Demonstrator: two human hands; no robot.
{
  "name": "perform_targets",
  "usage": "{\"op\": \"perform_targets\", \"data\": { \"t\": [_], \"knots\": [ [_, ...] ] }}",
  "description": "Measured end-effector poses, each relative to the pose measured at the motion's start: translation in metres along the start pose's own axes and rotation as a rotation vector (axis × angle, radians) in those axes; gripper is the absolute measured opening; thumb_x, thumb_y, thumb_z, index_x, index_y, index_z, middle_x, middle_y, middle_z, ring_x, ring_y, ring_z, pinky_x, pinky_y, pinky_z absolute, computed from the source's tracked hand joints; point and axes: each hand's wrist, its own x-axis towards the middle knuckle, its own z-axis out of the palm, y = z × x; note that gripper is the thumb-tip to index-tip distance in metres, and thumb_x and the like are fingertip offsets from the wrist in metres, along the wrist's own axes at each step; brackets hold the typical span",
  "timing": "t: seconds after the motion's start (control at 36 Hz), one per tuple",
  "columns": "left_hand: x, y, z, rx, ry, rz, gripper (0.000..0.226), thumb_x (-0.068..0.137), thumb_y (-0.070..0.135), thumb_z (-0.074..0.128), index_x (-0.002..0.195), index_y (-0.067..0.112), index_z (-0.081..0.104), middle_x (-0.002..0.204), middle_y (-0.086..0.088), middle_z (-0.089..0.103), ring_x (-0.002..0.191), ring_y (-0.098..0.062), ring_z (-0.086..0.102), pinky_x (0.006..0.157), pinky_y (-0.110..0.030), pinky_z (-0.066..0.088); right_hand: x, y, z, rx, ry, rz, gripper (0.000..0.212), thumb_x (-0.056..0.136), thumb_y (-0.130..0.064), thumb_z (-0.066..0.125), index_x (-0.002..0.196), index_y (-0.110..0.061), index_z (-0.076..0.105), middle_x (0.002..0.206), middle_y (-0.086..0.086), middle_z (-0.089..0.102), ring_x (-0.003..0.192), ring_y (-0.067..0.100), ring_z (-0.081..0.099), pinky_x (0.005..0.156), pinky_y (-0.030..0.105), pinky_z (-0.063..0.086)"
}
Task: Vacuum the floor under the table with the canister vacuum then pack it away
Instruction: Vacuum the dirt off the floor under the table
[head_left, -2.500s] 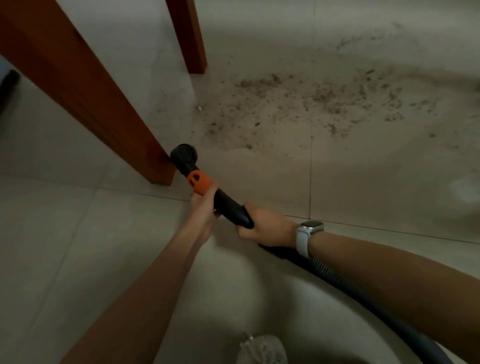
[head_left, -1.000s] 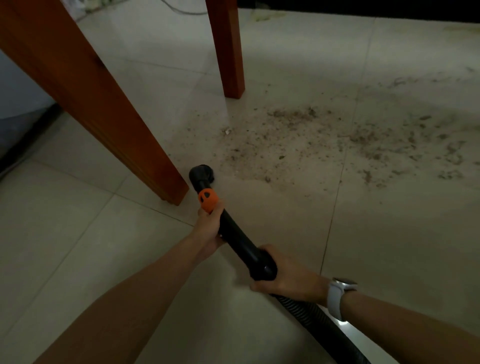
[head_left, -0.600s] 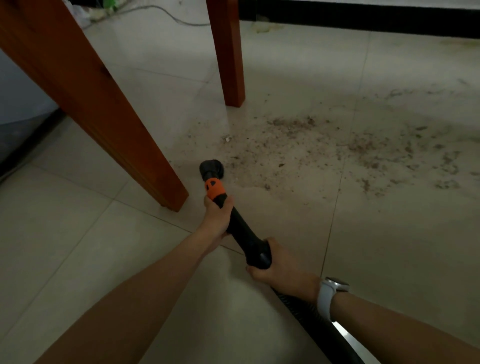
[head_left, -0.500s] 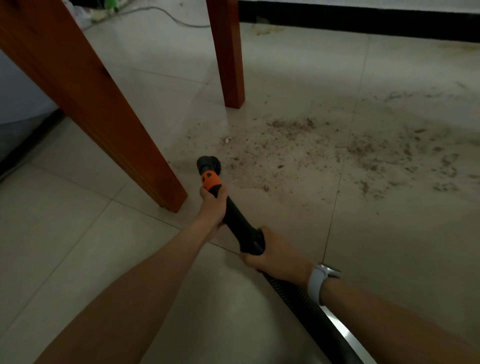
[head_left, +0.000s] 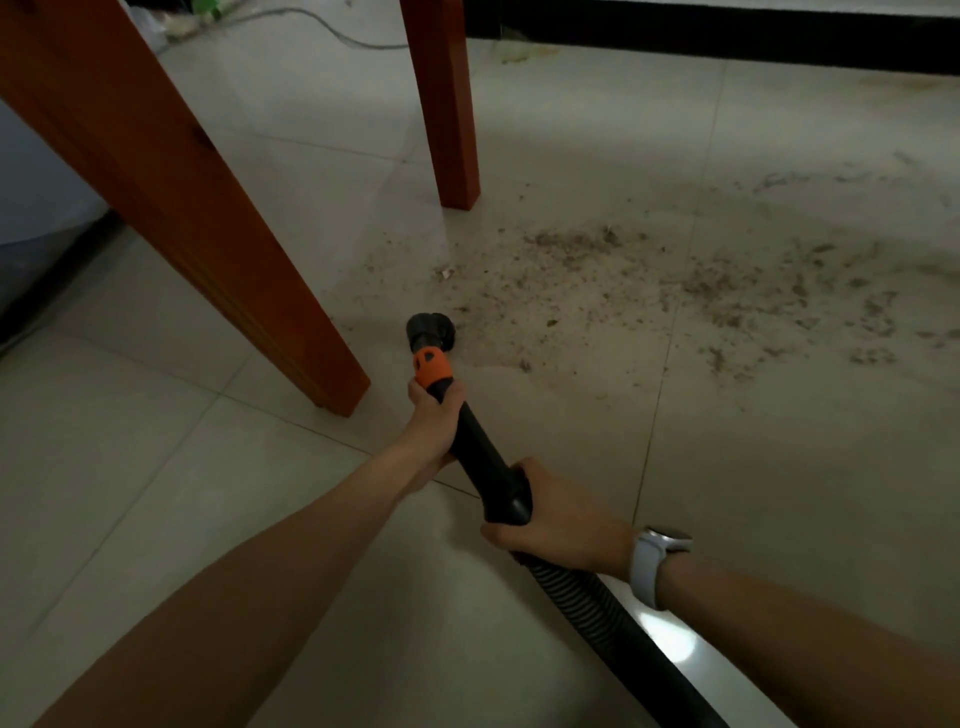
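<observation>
Two hands grip wand (head_left: 470, 441); nozzle (head_left: 431, 332) apparently toward debris (head_left: 649, 291).

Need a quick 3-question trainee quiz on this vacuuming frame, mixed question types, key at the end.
1. True or false: the left hand grips the black wand just behind its orange collar.
2. Where does the dirt patch lie relative to the nozzle? A) ahead and to the right B) behind the near table leg C) under the ribbed hose
3. Fill in: the right hand, with a watch on its wrist, holds the wand's rear end where it meets the ____.

Key: 1 true; 2 A; 3 ribbed hose
</observation>
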Motion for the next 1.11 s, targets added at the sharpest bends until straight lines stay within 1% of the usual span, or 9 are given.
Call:
{"op": "perform_targets", "data": {
  "t": [0.14, 0.22, 0.28, 0.39, 0.5, 0.61, 0.78, 0.89, 1.11],
  "knots": [
    [-0.014, -0.014, 0.005, -0.005, -0.011, -0.032, 0.074, 0.100, 0.026, 0.044, 0.150, 0.032, -0.010, 0.137, -0.018, 0.043, 0.105, -0.037, 0.056, 0.084, -0.047, 0.049, -0.018, 0.006, 0.000, -0.083, -0.051, -0.013, 0.047, 0.076, -0.049, 0.071, 0.105, -0.025, 0.043, 0.096, -0.005, 0.062, 0.083, 0.010, 0.062, 0.066, 0.020, 0.048],
    [-0.022, -0.020, 0.008, -0.023, -0.027, -0.036, 0.073, 0.101, 0.025, 0.043, 0.150, 0.033, -0.010, 0.119, -0.011, 0.048, 0.087, -0.028, 0.056, 0.083, -0.047, 0.049, -0.028, 0.007, -0.001, -0.089, -0.067, -0.021, 0.044, 0.076, -0.049, 0.071, 0.103, -0.027, 0.043, 0.095, -0.008, 0.061, 0.081, 0.006, 0.060, 0.066, 0.019, 0.047],
    [-0.025, -0.025, 0.010, -0.026, -0.033, -0.033, 0.072, 0.101, 0.024, 0.043, 0.150, 0.033, -0.009, 0.113, -0.009, 0.047, 0.087, -0.027, 0.055, 0.083, -0.046, 0.049, -0.036, 0.008, -0.001, -0.080, -0.059, -0.019, 0.043, 0.075, -0.049, 0.071, 0.100, -0.027, 0.044, 0.093, -0.010, 0.060, 0.078, 0.003, 0.058, 0.065, 0.018, 0.047],
    [-0.032, -0.029, 0.013, -0.021, -0.063, -0.036, 0.072, 0.101, 0.024, 0.043, 0.150, 0.034, -0.009, 0.119, -0.011, 0.047, 0.094, -0.028, 0.055, 0.085, -0.046, 0.049, -0.048, 0.012, 0.005, -0.072, -0.034, -0.004, 0.049, 0.071, -0.054, 0.069, 0.104, -0.027, 0.045, 0.094, -0.007, 0.066, 0.082, 0.009, 0.064, 0.076, 0.033, 0.054],
    [-0.032, -0.028, 0.013, -0.031, -0.108, -0.034, 0.072, 0.101, 0.023, 0.042, 0.150, 0.034, -0.010, 0.099, -0.009, 0.050, 0.082, -0.024, 0.057, 0.082, -0.043, 0.049, -0.050, 0.015, 0.009, -0.086, 0.015, -0.021, 0.057, 0.071, -0.057, 0.065, 0.115, -0.032, 0.038, 0.093, -0.008, 0.067, 0.079, 0.009, 0.066, 0.075, 0.032, 0.054],
    [-0.024, -0.022, 0.016, -0.020, -0.087, -0.027, 0.072, 0.101, 0.023, 0.042, 0.150, 0.034, -0.010, 0.096, -0.008, 0.049, 0.080, -0.023, 0.056, 0.081, -0.044, 0.049, -0.037, 0.017, 0.003, -0.049, -0.022, -0.045, 0.052, 0.074, -0.051, 0.067, 0.113, -0.029, 0.040, 0.095, -0.005, 0.067, 0.080, 0.010, 0.066, 0.075, 0.036, 0.055],
    [0.001, -0.002, 0.018, 0.013, -0.039, 0.011, 0.068, 0.101, 0.024, 0.042, 0.151, 0.027, -0.005, 0.112, -0.013, 0.052, 0.080, -0.024, 0.055, 0.078, -0.042, 0.048, -0.010, 0.005, -0.013, -0.005, -0.038, -0.055, 0.043, 0.081, -0.038, 0.069, 0.109, -0.023, 0.041, 0.091, -0.006, 0.060, 0.078, 0.007, 0.060, 0.064, 0.019, 0.049],
    [0.022, 0.021, 0.012, 0.036, -0.010, 0.012, 0.071, 0.101, 0.029, 0.043, 0.151, 0.026, -0.007, 0.141, -0.016, 0.042, 0.110, -0.036, 0.056, 0.084, -0.045, 0.049, 0.019, -0.007, -0.023, 0.037, -0.032, -0.064, 0.040, 0.082, -0.035, 0.069, 0.108, -0.021, 0.041, 0.090, -0.006, 0.056, 0.078, 0.009, 0.057, 0.062, 0.018, 0.046],
    [0.039, 0.045, 0.013, 0.110, 0.010, 0.006, 0.073, 0.101, 0.030, 0.042, 0.151, 0.026, -0.011, 0.143, -0.014, 0.039, 0.117, -0.037, 0.053, 0.088, -0.046, 0.050, 0.048, -0.013, -0.030, 0.073, -0.025, -0.016, 0.042, 0.085, -0.036, 0.067, 0.114, -0.019, 0.041, 0.090, -0.007, 0.054, 0.073, 0.004, 0.053, 0.056, 0.014, 0.043]
  ]
}}
